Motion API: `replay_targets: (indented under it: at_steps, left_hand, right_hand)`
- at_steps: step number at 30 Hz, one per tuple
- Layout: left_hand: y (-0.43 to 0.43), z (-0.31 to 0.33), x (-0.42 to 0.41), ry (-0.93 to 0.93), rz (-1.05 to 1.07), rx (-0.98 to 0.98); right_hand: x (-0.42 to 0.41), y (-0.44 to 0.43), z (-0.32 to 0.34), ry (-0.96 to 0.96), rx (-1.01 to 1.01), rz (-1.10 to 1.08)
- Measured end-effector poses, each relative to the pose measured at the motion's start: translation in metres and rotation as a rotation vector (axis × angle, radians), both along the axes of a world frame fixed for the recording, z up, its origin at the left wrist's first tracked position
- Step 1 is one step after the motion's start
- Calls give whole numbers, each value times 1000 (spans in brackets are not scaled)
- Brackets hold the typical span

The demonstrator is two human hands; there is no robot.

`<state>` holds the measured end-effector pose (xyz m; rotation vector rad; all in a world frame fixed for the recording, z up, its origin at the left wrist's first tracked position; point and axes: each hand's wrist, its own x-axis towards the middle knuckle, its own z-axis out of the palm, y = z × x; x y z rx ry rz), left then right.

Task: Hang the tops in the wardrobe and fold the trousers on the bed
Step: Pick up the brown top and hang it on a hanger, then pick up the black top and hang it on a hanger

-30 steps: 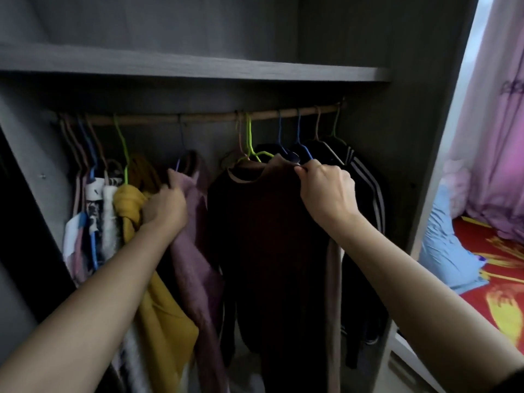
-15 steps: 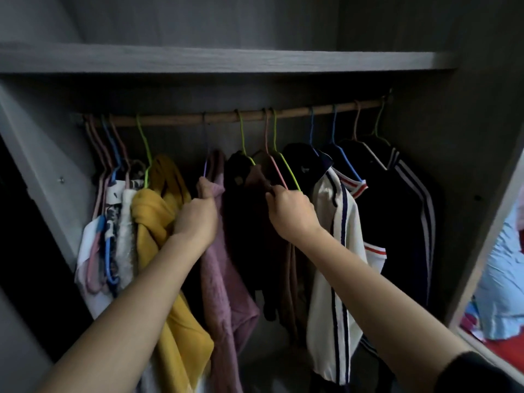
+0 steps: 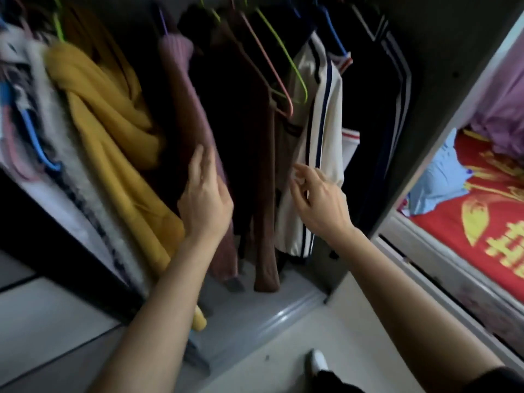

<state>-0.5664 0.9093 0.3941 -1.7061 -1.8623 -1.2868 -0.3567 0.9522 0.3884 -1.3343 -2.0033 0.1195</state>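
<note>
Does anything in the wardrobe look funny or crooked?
Yes. The pink hanger and the green hanger each show a bare arm sloping down beside the brown top, with no cloth over it, so a top may be slipping off. The yellow top hangs bunched and twisted.

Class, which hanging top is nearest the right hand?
The cream top with navy stripes, just beyond the right hand; its neighbours are dark.
</note>
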Motion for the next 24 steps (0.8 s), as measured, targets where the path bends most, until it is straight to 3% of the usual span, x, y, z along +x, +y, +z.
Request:
replay_targets:
  at_steps: [6,13,24]
  left_hand:
    - [-56,-95,55,-159,-104,-301]
    - [-67,-106,150,-111,-229,-397]
    - [-90,-97,483,93,-532,-481]
  right_hand:
    - [46,-62,-68,-39,-117,-110]
    - [153,-103,-83,-31,-106,-260]
    - [462,-199,-113,-163,-108,-614]
